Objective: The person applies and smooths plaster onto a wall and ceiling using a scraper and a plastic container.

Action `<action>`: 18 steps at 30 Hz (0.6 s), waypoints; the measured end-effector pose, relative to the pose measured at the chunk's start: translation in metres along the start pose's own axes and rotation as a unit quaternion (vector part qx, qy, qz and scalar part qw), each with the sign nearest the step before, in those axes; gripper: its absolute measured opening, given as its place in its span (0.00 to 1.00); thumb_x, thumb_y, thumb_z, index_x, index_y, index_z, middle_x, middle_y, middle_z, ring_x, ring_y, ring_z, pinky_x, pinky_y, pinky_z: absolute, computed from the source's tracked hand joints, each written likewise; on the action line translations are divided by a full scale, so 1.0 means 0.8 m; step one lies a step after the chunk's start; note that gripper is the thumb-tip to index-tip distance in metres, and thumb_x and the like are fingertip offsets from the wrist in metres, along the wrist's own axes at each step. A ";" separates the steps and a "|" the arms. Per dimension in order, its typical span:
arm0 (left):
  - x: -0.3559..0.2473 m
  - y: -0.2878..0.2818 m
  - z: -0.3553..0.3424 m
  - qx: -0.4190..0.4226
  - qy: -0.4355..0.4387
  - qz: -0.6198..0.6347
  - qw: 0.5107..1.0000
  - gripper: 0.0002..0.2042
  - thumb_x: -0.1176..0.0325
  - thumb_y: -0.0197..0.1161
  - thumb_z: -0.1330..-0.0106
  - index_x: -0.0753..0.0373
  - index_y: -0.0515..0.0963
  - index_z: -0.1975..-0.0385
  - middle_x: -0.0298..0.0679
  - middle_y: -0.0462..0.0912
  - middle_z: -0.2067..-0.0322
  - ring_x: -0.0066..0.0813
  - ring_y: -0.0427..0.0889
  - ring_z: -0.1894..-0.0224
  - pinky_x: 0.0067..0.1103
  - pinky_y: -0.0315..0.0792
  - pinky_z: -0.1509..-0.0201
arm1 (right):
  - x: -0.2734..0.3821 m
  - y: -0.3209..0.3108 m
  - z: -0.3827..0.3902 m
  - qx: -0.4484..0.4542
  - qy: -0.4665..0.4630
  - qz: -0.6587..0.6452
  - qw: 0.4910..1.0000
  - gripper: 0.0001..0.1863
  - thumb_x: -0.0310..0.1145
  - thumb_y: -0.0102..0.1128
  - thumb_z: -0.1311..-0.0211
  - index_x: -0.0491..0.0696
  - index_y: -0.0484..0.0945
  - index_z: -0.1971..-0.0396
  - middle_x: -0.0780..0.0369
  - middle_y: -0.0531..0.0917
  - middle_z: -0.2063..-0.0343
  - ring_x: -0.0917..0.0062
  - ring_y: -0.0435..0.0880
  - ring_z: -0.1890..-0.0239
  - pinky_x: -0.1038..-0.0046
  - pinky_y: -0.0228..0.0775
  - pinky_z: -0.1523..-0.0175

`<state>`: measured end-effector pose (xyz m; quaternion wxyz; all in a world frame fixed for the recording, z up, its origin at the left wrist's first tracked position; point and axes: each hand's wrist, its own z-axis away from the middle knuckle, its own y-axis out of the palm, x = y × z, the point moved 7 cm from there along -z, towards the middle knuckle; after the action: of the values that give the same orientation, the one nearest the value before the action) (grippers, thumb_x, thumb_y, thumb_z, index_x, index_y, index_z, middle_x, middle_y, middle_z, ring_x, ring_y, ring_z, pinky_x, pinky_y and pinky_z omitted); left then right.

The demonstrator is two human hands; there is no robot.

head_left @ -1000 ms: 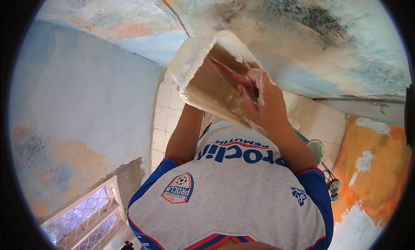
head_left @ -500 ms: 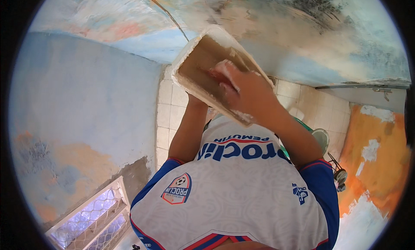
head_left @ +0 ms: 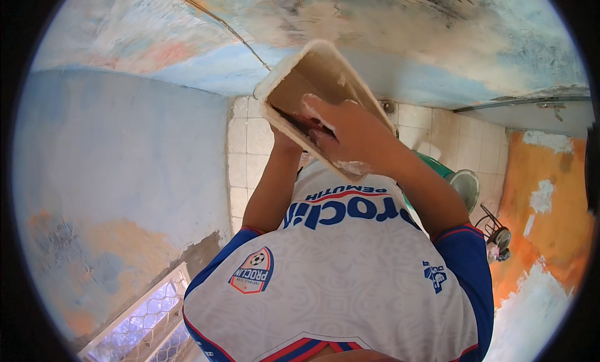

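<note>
Tub, upper centre of frame, tilted, open side toward camera, rim crusted whitish, some residue on inner wall. Right hand reaches into it from lower right; whitish smears on thumb and hand edge. Right fingers narrow, closed on a thin reddish scraper, mostly hidden by the hand, near tub's left inner wall. Left hand at tub's lower left side, supporting it; fingers behind tub, can't tell how wide.

Shirt, white with blue sleeves, fills lower centre. Pale floor tiles left and right of tub. Pail, greenish, right of centre. Patchy blue wall at left, grilled window lower left, orange wall at right.
</note>
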<state>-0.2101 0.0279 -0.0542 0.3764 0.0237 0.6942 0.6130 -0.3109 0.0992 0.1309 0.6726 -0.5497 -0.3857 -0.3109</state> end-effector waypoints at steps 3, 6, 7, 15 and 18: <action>0.011 -0.006 0.000 0.021 -0.018 0.025 0.999 0.31 0.40 0.44 0.30 0.57 0.64 0.35 0.42 0.72 0.41 0.38 0.73 0.40 0.33 0.73 0.40 | -0.012 0.003 0.003 0.002 0.039 -0.001 0.999 0.17 0.28 0.57 0.41 0.47 0.67 0.53 0.52 0.83 0.65 0.52 0.82 0.63 0.59 0.71 0.57; 0.007 0.020 0.001 0.062 -0.008 0.025 0.998 0.32 0.38 0.46 0.31 0.54 0.64 0.35 0.42 0.72 0.41 0.39 0.73 0.40 0.36 0.71 0.38 | -0.015 -0.012 0.010 -0.038 0.020 -0.050 0.998 0.17 0.29 0.59 0.41 0.45 0.66 0.54 0.51 0.83 0.65 0.52 0.81 0.64 0.62 0.71 0.57; 0.004 0.032 0.003 0.075 -0.003 0.024 0.997 0.32 0.38 0.46 0.32 0.54 0.64 0.35 0.42 0.72 0.41 0.40 0.72 0.40 0.37 0.71 0.38 | -0.013 -0.019 0.014 -0.059 0.009 -0.057 0.997 0.16 0.28 0.58 0.41 0.44 0.66 0.54 0.51 0.83 0.65 0.56 0.81 0.65 0.64 0.71 0.57; 0.015 -0.008 0.000 0.067 -0.008 -0.026 0.997 0.41 0.30 0.50 0.39 0.53 0.61 0.33 0.39 0.68 0.37 0.40 0.69 0.36 0.38 0.68 0.35 | -0.033 -0.050 0.042 -0.152 0.010 -0.229 0.961 0.13 0.15 0.53 0.38 0.44 0.68 0.56 0.59 0.83 0.64 0.83 0.80 0.62 0.80 0.73 0.55; 0.004 0.043 -0.009 0.019 -0.003 -0.056 0.998 0.44 0.28 0.52 0.42 0.54 0.59 0.32 0.39 0.66 0.35 0.40 0.68 0.35 0.38 0.68 0.34 | -0.049 -0.068 0.054 -0.200 0.043 -0.280 0.938 0.13 0.17 0.54 0.37 0.45 0.67 0.54 0.58 0.83 0.62 0.80 0.82 0.61 0.78 0.75 0.54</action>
<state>-0.2309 0.0323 -0.0257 0.4116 -0.0058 0.7048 0.5778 -0.3841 0.1305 0.1286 0.4506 -0.5285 -0.4245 -0.5809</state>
